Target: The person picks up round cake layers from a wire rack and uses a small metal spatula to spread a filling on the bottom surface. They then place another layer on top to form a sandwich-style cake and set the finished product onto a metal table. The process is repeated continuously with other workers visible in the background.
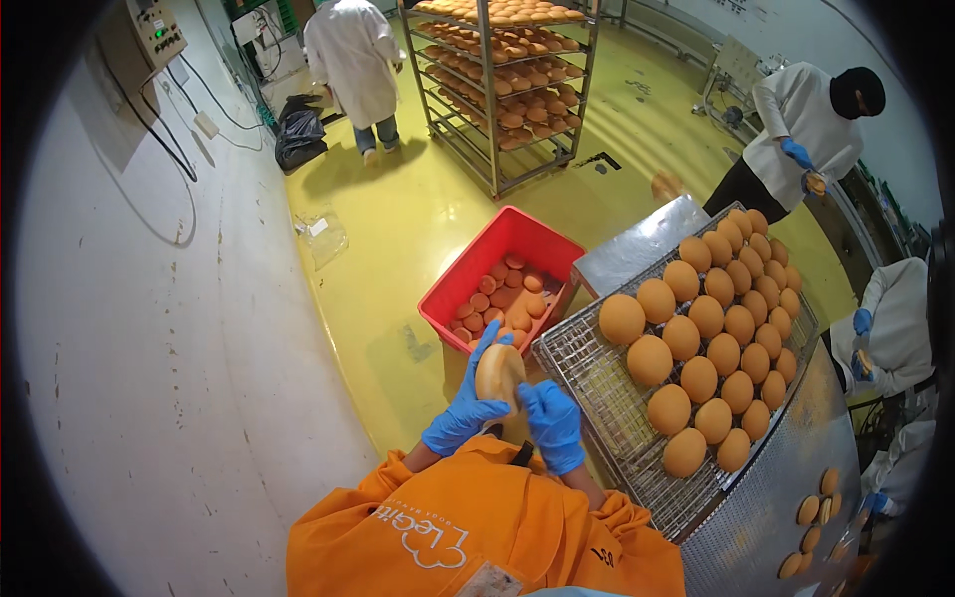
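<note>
The left hand [464,410] grasps a bun [499,374], the right hand [554,425] I cannot tell; a loose hold, I fear, may drop it.

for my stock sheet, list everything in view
held bun: one, brown, lower centre
bin: one, red, floor ahead
bin buns: many, brown, inside bin
wire tray: one, silver, right
tray buns: dozens, brown, on tray
box: one, silver, beyond tray
table: one, grey, lower right
table buns: several, brown, on table
rack: one, metallic, far centre
rack buns: many, brown, shelves
sack: one, black, left wall
bag: one, clear, left floor
panel: one, beige, upper left
workers: four, white coats, far and right
garment: one, orange, bottom
left hand: one, blue glove, holding bun
right hand: one, blue glove, beside bun
</note>
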A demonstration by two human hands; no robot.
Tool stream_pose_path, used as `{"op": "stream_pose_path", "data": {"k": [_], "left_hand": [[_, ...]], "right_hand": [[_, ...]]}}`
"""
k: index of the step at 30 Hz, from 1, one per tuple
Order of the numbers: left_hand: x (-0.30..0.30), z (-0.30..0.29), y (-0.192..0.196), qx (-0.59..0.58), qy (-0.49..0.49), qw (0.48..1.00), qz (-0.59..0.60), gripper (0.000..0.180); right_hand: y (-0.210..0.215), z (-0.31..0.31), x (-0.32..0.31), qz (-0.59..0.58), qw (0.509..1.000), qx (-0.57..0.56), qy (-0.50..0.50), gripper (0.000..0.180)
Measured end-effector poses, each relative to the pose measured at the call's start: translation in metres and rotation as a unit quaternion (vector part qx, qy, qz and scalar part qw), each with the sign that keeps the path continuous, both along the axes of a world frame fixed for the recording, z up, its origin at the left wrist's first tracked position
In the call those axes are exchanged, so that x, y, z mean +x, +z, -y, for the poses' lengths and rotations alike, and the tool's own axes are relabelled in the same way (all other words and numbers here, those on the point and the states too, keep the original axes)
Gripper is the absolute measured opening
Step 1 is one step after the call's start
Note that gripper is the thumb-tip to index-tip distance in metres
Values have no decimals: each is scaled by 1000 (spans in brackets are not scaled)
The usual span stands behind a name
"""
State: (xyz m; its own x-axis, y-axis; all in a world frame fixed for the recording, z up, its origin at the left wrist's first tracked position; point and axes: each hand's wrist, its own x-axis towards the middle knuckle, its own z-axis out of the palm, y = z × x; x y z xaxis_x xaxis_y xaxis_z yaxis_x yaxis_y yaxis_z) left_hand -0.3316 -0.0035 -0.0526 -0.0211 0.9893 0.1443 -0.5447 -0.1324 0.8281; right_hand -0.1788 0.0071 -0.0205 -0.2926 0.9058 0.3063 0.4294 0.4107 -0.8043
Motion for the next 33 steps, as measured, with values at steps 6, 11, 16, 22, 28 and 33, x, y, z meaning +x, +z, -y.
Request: {"op": "stream_pose_path", "data": {"k": [6, 11, 16, 22, 28, 33], "left_hand": [[-51, 19, 38, -76, -34, 990, 116, 106], [-75, 26, 30, -110, -1, 977, 183, 94], [-106, 29, 21, -109, -12, 974, 196, 90], [-119, 29, 49, -150, -38, 960, 234, 95], [-122, 14, 36, -126, -45, 930, 342, 107], [-112, 20, 44, -80, -53, 973, 208, 117]], "right_hand": [[-6, -18, -41, 107, 994, -5, -8, 27], [-10, 0, -76, 50, 997, 20, 56, 25], [-31, -22, -77, 8, 998, -64, 18, 22], [-44, -20, -52, -421, 706, -568, 41, 35], [-24, 26, -61, -386, 667, -635, 50, 44], [-46, 0, -51, -290, 916, -277, 27, 37]]}}
